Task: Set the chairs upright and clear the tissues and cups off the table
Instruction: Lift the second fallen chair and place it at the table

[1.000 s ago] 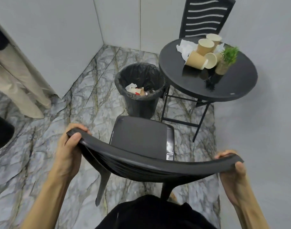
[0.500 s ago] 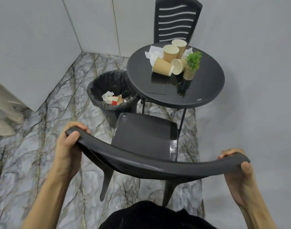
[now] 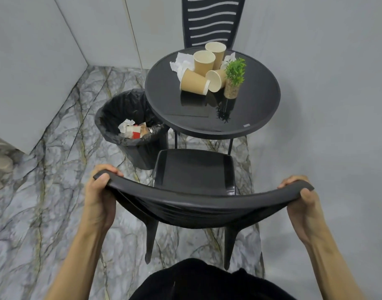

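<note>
Left hand [image 3: 98, 199] and right hand [image 3: 302, 207] clench opposite ends of the near chair [image 3: 196, 172] backrest, whose long axis runs side to side; its seat points toward the table [image 3: 259, 118], cups [image 3: 204, 60] and tissues [image 3: 181, 61] directly beyond, equidistant.

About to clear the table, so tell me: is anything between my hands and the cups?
Yes. The near chair, gripped at its backrest by the left hand and right hand, stands between you and the table. The paper cups sit at its far side, a small potted plant beside them.
</note>
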